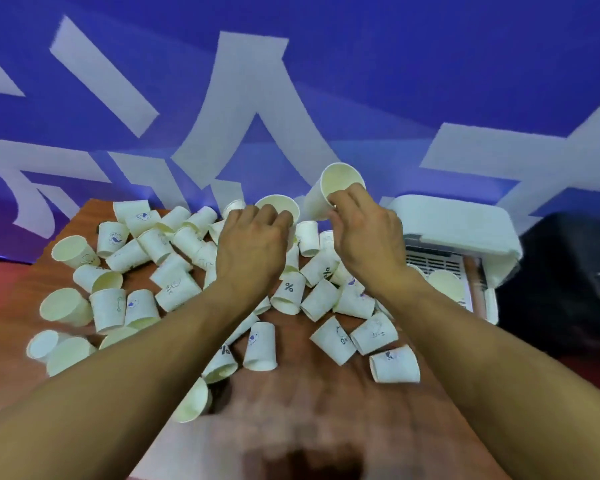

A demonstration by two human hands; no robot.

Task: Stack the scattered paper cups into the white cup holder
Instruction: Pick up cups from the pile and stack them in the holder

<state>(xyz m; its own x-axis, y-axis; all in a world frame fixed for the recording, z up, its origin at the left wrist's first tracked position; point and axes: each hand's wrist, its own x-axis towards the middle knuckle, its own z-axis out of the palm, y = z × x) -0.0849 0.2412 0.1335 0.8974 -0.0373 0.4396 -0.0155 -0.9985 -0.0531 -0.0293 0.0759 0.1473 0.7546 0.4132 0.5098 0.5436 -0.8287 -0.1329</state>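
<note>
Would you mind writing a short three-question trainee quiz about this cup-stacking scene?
1. True or false: the right hand holds a cup raised above the pile.
2. Where is the white cup holder? A) far left of the table B) right of the cups C) in the left hand
3. Fill in: the cup at the left hand has its opening facing ____.

Key: 1 true; 2 B; 3 the camera.
</note>
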